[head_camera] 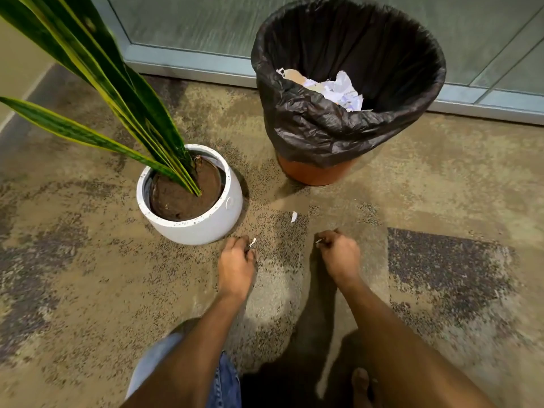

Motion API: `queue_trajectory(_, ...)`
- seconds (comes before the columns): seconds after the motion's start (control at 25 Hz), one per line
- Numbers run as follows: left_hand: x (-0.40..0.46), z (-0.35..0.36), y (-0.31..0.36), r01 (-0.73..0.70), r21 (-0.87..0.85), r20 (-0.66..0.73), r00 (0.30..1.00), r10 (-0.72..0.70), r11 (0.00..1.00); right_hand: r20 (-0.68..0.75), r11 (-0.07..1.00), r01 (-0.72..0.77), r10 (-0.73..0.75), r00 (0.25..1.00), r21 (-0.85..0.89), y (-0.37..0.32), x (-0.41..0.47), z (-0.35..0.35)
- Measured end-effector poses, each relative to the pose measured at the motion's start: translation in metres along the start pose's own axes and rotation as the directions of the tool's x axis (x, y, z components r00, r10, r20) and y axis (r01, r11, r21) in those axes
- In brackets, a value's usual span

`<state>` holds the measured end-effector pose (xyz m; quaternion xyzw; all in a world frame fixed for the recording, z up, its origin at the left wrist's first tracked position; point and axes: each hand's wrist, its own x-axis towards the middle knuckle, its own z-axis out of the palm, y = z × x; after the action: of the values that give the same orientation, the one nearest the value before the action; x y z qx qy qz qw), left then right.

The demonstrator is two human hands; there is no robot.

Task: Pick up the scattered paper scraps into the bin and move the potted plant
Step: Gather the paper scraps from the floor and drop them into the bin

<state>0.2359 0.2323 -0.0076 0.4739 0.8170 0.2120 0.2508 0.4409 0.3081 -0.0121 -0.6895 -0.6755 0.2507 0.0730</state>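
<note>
Scrap (293,216) lies ahead, between both hands, nearer the right hand (338,251).
A bit is pinched by each (left hand (237,260) too).

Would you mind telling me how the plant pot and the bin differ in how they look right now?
The pot is white, low and rounded; the bin is orange, taller and flares upward. The bin is lined with a black bag draped over its rim; the pot's rim is bare. The pot holds soil and long green leaves; the bin holds paper. Both stand upright on the carpet.
</note>
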Motion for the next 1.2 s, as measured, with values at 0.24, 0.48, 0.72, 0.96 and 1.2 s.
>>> queue_trajectory(0.24,0.002,0.008,-0.007,-0.045,0.021,-0.036,0.998,0.046,0.999,-0.047,0.986,0.163,-0.164,0.985,-0.022,-0.012,0.009,0.006)
queue_trajectory(0.48,0.005,0.009,-0.007,-0.025,0.009,-0.023,0.999,0.025,1.000,-0.030,0.940,0.332,-0.335,0.942,-0.076,-0.047,0.037,0.020)
queue_trajectory(0.72,0.010,-0.003,-0.002,-0.102,-0.018,0.020,0.995,0.102,0.995,0.108,0.913,0.366,-0.352,0.930,-0.182,-0.060,0.048,0.016)
queue_trajectory(0.96,0.014,-0.032,0.056,-0.276,-0.185,-0.193,0.951,0.241,0.943,0.127,0.963,0.200,-0.224,0.966,0.182,-0.096,0.021,-0.041)
queue_trajectory(1.2,0.031,-0.112,0.156,-0.612,-0.271,-0.644,0.689,0.332,0.743,0.211,0.853,0.301,-0.418,0.884,0.427,-0.152,0.000,-0.187)
